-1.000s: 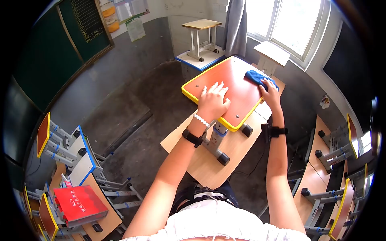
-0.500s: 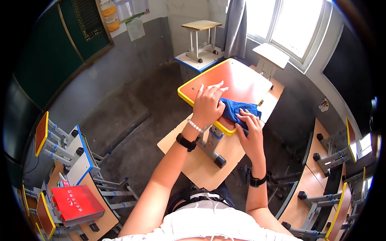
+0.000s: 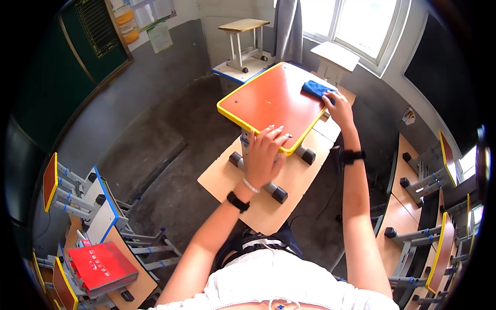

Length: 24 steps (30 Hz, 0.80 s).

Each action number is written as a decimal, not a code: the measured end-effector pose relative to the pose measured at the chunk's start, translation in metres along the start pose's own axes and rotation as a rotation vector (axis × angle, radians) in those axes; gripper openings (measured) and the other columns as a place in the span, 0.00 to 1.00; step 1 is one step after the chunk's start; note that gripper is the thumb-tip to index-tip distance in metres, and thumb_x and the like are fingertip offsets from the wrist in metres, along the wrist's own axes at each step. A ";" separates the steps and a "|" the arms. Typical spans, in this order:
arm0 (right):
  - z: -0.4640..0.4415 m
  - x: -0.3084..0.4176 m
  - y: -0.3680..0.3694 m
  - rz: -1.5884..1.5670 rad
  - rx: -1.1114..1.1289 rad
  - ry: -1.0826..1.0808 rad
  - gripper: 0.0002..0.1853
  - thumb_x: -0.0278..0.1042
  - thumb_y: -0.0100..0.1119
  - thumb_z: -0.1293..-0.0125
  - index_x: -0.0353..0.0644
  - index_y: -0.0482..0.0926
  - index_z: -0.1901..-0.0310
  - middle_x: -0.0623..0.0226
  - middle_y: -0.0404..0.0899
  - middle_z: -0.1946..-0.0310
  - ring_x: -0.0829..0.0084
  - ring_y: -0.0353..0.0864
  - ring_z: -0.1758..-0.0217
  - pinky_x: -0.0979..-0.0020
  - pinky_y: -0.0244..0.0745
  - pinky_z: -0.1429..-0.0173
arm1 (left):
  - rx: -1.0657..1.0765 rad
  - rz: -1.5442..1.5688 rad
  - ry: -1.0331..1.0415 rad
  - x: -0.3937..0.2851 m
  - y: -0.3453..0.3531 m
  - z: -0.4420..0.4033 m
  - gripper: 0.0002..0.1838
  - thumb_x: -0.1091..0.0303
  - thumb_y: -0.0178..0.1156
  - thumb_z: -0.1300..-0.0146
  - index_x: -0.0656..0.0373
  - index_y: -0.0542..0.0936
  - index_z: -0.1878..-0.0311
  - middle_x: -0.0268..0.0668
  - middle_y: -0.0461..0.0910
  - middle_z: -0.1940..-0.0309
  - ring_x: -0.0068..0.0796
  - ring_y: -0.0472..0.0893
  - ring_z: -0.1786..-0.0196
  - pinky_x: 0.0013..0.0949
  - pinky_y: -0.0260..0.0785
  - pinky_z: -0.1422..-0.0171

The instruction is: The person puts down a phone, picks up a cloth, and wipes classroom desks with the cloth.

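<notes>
A stool [image 3: 271,103] with a reddish-orange, yellow-edged seat stands on a light wooden desk [image 3: 219,178] in front of me. My left hand [image 3: 262,157] grips the near edge of the seat, its fingertips on top and the thumb lower down beside the edge. At the seat's far right side, my right hand [image 3: 338,106] is closed on a folded blue cloth [image 3: 314,90], which lies against the surface. Part of the cloth is hidden under the fingers.
More upturned stools rest on desks at the left and right [image 3: 405,206]. A red bag [image 3: 103,266] lies on a left-hand desk. Behind, a stool [image 3: 244,25] stands on a blue-edged desk, with a pale stool [image 3: 336,56] near the window.
My right hand has moved the blue cloth from the near right corner to the far right side of the seat. My left hand has drawn back to the near edge.
</notes>
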State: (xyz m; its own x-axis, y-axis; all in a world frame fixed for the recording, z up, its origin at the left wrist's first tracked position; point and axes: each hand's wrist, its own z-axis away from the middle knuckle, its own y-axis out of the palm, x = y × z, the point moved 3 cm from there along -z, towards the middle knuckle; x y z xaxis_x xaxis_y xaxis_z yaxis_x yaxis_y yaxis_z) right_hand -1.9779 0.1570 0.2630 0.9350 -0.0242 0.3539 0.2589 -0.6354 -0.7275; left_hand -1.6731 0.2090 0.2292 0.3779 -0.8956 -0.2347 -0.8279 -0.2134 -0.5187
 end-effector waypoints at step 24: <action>-0.033 -0.013 0.023 0.083 0.123 0.040 0.31 0.55 0.54 0.32 0.40 0.71 0.35 0.52 0.78 0.44 0.53 0.75 0.38 0.61 0.69 0.35 | 0.004 0.037 -0.035 0.002 0.018 0.026 0.32 0.73 0.56 0.46 0.49 0.69 0.34 0.41 0.63 0.30 0.49 0.60 0.28 0.64 0.48 0.27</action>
State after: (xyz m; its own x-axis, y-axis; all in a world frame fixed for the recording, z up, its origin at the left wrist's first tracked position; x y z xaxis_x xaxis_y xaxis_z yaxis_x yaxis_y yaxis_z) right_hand -1.9919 0.1174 0.2614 0.9447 -0.1052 0.3106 0.2107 -0.5309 -0.8208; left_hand -1.6764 0.2139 0.1987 0.3613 -0.8887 -0.2823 -0.8401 -0.1789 -0.5121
